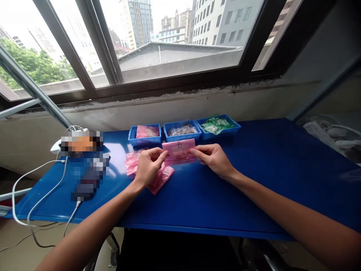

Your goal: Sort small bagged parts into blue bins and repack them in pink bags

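Both my hands hold one pink plastic bag [178,150] upright over the blue table [254,180]. My left hand [148,165] pinches its left edge, and my right hand [214,159] pinches its right edge. Under my left hand lies a loose pile of pink bags [132,162]. Behind the held bag stand three blue trays in a row: the left tray [144,140] with pink bags, the middle tray [182,136] with clear packets, the right tray [225,132] with green packets.
At the table's left lie blurred-out items [84,162] with white cables [34,180] trailing over the edge. A window sill and wall [197,101] run behind the trays. White objects [332,135] sit at the far right.
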`<action>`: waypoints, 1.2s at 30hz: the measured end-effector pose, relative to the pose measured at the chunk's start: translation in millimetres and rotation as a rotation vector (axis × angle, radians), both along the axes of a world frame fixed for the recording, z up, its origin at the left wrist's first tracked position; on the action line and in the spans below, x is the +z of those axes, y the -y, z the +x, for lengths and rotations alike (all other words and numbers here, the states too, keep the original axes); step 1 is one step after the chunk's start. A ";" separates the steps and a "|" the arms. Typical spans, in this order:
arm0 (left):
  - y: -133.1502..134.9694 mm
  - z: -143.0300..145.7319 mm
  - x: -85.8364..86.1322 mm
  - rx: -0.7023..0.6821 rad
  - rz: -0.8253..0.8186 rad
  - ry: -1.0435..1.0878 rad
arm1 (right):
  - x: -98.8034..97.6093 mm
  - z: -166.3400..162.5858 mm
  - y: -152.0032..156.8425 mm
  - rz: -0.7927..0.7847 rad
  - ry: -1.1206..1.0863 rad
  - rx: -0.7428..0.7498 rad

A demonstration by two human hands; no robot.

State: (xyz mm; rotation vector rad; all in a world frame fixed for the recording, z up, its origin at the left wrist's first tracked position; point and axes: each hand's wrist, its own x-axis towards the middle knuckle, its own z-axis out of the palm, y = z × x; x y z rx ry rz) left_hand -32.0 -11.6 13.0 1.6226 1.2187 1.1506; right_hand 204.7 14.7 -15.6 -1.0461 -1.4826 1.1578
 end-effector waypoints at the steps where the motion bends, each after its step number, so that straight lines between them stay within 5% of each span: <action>1: 0.4 0.2 0.1 -0.004 -0.017 0.006 | -0.6 0.0 -0.1 0.005 -0.003 -0.009; 7: 1.6 -0.7 -1.6 0.012 0.083 -0.042 | -6.5 0.2 3.8 0.076 -0.007 -0.056; 12: 0.8 -6.9 -3.7 0.062 0.364 -0.199 | -5.5 0.9 9.6 0.288 0.078 -0.124; 17: 1.3 -9.8 -3.8 0.020 0.476 -0.222 | 2.4 -0.3 15.0 0.469 0.132 -0.178; 27: -3.6 -11.4 -2.3 0.043 0.604 -0.214 | 5.8 -3.5 18.8 0.527 0.093 -0.167; 32: -3.3 -10.0 1.1 0.106 0.503 -0.225 | 6.9 -7.7 21.4 0.343 0.048 -0.143; 36: -4.0 -8.1 1.2 0.013 0.108 -0.051 | 4.3 -11.4 22.3 0.134 0.030 -0.096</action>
